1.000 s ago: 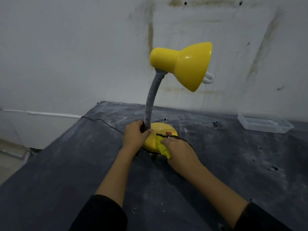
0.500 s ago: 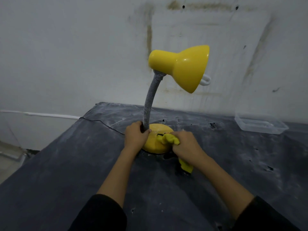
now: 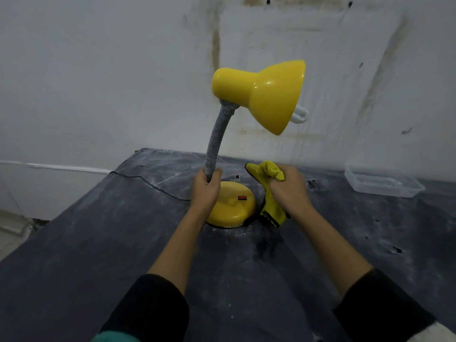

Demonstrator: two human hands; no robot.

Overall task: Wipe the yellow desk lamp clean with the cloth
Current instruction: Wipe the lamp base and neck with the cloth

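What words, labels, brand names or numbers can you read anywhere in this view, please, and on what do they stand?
None can be read.
The red switch on the yellow lamp base: any marking is too small to tell.
The yellow cloth in the right hand: dark edging only, no legible tag.
The clear plastic container: no label visible.

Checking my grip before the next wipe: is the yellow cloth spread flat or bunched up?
Bunched up: the yellow cloth is crumpled in the right hand's fist, ends sticking out above and below.
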